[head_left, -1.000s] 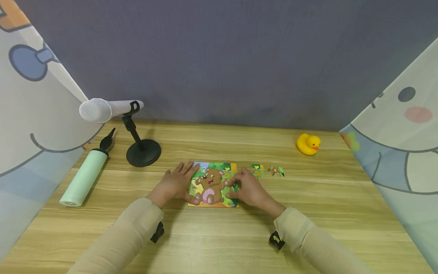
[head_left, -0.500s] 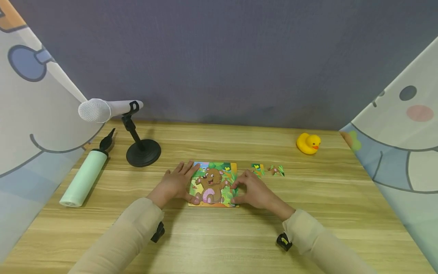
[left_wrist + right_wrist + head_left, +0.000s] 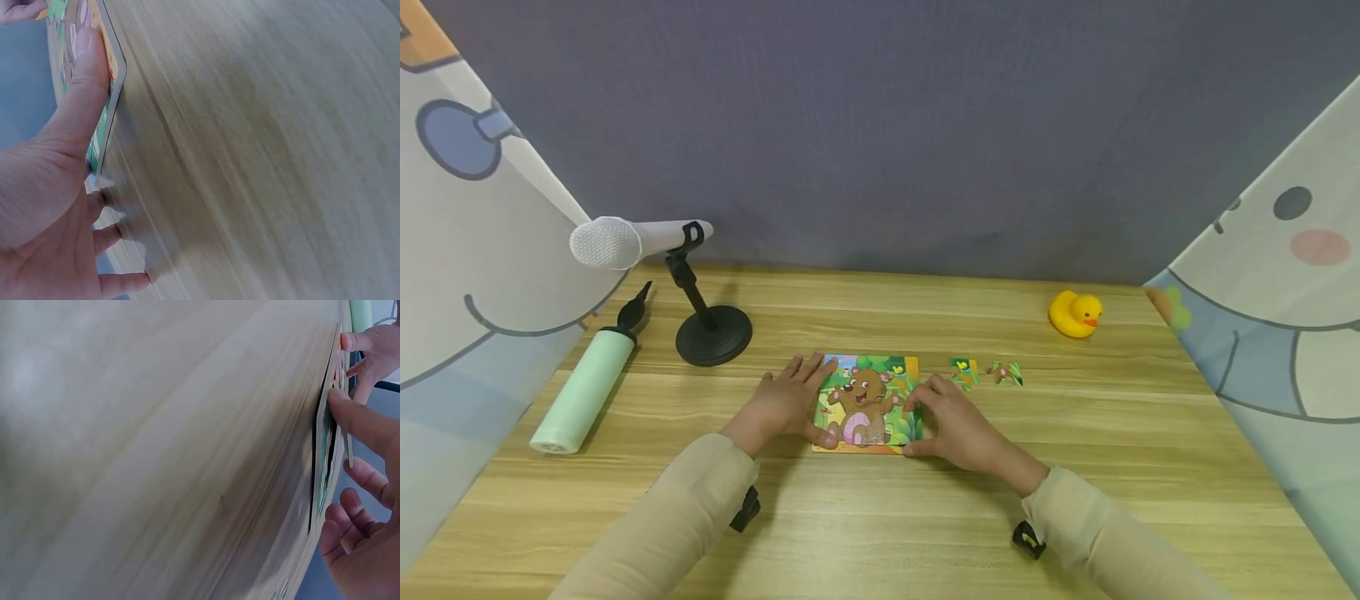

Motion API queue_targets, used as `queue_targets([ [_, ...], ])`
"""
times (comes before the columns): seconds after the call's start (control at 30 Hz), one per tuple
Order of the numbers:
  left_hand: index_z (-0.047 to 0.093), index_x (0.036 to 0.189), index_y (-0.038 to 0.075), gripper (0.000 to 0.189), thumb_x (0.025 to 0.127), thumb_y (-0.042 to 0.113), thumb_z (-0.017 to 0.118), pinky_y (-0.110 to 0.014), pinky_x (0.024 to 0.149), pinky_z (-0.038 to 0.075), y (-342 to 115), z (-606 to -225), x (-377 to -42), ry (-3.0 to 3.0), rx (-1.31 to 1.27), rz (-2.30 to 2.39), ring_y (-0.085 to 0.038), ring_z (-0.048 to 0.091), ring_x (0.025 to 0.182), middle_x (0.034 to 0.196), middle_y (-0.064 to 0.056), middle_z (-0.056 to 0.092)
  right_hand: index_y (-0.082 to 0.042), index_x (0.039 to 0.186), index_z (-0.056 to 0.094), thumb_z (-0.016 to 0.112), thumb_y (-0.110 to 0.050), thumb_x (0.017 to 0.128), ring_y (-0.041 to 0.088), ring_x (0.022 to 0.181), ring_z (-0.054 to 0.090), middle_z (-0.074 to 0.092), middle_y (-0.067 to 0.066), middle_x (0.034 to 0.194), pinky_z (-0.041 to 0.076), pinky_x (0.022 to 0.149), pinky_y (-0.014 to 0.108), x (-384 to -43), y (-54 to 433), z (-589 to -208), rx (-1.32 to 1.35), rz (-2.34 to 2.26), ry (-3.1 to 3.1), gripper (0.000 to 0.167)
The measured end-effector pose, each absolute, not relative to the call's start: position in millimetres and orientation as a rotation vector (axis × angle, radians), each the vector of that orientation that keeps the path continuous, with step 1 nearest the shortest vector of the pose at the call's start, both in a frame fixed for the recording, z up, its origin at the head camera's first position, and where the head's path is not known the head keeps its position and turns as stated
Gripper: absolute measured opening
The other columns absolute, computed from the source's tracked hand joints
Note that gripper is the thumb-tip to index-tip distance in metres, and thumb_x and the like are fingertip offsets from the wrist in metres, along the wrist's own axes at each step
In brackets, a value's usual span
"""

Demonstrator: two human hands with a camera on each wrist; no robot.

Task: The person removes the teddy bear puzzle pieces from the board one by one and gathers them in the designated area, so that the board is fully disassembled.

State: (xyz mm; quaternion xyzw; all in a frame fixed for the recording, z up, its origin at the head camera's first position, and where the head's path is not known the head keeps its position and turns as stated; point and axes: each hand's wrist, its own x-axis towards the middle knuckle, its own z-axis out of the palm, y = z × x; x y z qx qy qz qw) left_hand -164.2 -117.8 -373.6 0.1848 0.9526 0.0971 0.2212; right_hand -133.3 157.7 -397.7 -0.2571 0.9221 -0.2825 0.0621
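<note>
A bear jigsaw puzzle [image 3: 867,404] lies in its flat board on the table. My left hand [image 3: 788,402] is spread at the board's left side, its thumb [image 3: 90,59] pressing on the lower left corner and its other fingertips down on the table. At the right side, my right hand [image 3: 958,427] pinches a thin puzzle piece [image 3: 350,450] between thumb and index finger. The right wrist view shows that piece edge-on, tilted up over the board. Two loose pieces, one with a yellow bird [image 3: 965,372] and one brown and green [image 3: 1005,373], lie right of the board.
A white microphone [image 3: 640,239] on a black stand [image 3: 713,335] is at the back left, beside a mint-green hand pump [image 3: 585,387]. A yellow rubber duck [image 3: 1075,314] sits at the back right. A grey partition [image 3: 880,142] rises behind the table [image 3: 880,533].
My right hand has shifted slightly right and toward me, its thumb now at the board's lower right edge. The left hand has stayed put.
</note>
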Motion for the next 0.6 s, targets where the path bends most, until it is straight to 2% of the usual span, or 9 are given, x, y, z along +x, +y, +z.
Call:
queue_targets([
  [0.3,0.015,0.164,0.008,0.125,0.072,0.056,0.086,-0.075,0.112,0.020,-118,-373,-164,2.637,0.510,0.268,-0.046,0.012,0.152,0.169,-0.020,0.008,-0.016,0.104,0.061,0.094,-0.023,0.073,0.021,0.101,0.052,0.054,0.001,0.106,0.049,0.090,0.045,-132,156,-397,-0.794,-0.867,2.816,0.045],
  [0.6,0.016,0.163,0.008,0.124,0.073,0.056,0.085,-0.074,0.112,0.021,-118,-372,-163,2.639,0.517,0.260,-0.046,0.012,0.152,0.169,-0.020,0.008,-0.015,0.115,0.064,0.090,-0.024,0.079,0.023,0.105,0.055,0.057,0.003,0.115,0.050,0.092,0.044,-141,175,-397,-0.676,-1.065,2.691,0.045],
])
